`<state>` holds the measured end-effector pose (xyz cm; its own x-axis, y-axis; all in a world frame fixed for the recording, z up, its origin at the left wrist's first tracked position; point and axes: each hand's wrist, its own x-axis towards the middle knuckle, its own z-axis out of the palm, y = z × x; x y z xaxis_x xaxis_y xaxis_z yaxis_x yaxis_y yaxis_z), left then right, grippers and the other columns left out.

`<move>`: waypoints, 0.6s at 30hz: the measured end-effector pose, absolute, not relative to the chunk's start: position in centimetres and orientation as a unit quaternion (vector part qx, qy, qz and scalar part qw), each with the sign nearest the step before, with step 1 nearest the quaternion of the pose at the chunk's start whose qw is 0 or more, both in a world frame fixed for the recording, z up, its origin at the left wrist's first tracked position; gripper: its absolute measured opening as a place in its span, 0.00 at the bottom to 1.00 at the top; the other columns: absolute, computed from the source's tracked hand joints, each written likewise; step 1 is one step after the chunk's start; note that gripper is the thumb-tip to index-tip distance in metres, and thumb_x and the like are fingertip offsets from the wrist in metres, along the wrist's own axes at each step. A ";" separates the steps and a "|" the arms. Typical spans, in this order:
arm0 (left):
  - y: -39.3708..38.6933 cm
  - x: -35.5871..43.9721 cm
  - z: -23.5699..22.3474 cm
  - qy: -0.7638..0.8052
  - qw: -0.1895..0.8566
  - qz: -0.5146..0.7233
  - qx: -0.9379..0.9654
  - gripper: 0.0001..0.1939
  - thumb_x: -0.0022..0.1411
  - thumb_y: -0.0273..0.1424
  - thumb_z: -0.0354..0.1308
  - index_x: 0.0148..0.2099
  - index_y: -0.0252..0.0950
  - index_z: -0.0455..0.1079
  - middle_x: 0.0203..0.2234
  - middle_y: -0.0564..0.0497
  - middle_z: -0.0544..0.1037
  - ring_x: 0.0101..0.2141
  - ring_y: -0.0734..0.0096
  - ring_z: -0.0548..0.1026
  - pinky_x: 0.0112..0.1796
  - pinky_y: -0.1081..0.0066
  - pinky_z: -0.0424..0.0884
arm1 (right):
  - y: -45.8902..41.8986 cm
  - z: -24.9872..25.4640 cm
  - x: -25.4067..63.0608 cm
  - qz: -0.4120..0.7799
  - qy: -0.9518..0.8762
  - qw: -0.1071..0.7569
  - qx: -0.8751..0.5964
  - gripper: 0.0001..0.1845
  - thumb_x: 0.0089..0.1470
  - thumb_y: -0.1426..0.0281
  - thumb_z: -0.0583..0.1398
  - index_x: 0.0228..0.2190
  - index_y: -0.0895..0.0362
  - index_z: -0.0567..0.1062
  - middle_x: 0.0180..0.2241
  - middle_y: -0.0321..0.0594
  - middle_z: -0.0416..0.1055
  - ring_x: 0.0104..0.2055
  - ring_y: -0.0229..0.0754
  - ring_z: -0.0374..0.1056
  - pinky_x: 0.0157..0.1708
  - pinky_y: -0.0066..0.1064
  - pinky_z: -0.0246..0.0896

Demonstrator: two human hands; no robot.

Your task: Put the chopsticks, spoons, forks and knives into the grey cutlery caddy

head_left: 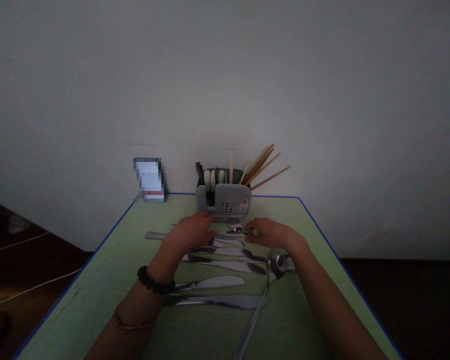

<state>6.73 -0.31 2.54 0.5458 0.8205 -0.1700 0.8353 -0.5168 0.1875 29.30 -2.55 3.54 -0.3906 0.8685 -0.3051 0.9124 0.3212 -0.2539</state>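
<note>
My left hand reaches over the far row of cutlery, its thumb and fingers apart and nothing visible held. Its fingertips are near the front of a grey cutlery holder. My right hand has its fingers closed around the end of a small, shiny piece that looks like a spoon, partly hidden by them. Between my hands lies another spoon. Nearer me, several table knives lie roughly crosswise. A long-handled spoon rests beside my right forearm, its handle crossing a knife tip.
Wooden chopsticks lean out of the holder to the right, beside white-handled utensils. A phone-like screen, blurred, leans on the wall at left. The green table has a blue edge; a white cable hangs at left.
</note>
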 end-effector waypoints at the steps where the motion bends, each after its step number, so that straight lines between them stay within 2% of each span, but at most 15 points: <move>1: -0.3 7.0 2.1 0.485 0.117 -0.036 0.866 0.18 0.60 0.35 0.50 0.51 0.37 0.67 0.49 0.42 0.72 0.47 0.53 0.71 0.45 0.60 0.68 | -2.4 3.2 29.3 -0.187 0.811 0.063 0.550 0.16 0.53 0.67 0.59 0.43 0.59 0.76 0.43 0.49 0.74 0.43 0.45 0.70 0.41 0.29 0.62; 5: -0.5 7.9 1.1 0.515 0.100 -0.040 0.851 0.18 0.59 0.34 0.51 0.52 0.38 0.67 0.49 0.40 0.72 0.43 0.51 0.74 0.40 0.57 0.71 | -2.1 2.8 29.0 -0.177 0.812 0.061 0.552 0.16 0.51 0.69 0.60 0.43 0.58 0.76 0.42 0.48 0.74 0.42 0.46 0.70 0.40 0.30 0.62; 8: -0.6 8.3 0.8 0.522 0.079 -0.046 0.848 0.17 0.58 0.32 0.51 0.50 0.35 0.69 0.48 0.37 0.70 0.43 0.48 0.74 0.37 0.55 0.72 | -2.0 2.9 28.9 -0.180 0.814 0.064 0.549 0.14 0.51 0.69 0.60 0.40 0.57 0.77 0.40 0.47 0.75 0.41 0.45 0.71 0.38 0.29 0.62; 12: -0.5 8.5 0.8 0.528 0.075 -0.073 0.842 0.15 0.59 0.31 0.50 0.47 0.36 0.71 0.46 0.37 0.71 0.43 0.49 0.74 0.37 0.56 0.72 | -1.9 2.7 28.8 -0.191 0.815 0.069 0.543 0.11 0.50 0.70 0.61 0.38 0.56 0.78 0.38 0.43 0.77 0.39 0.43 0.72 0.35 0.27 0.62; 18: -0.4 8.1 1.2 0.524 0.103 -0.087 0.841 0.18 0.57 0.34 0.53 0.50 0.36 0.69 0.45 0.38 0.72 0.43 0.50 0.74 0.37 0.57 0.71 | -1.7 2.0 28.3 -0.190 0.803 0.068 0.561 0.19 0.45 0.72 0.64 0.43 0.59 0.74 0.40 0.47 0.75 0.40 0.45 0.71 0.34 0.28 0.61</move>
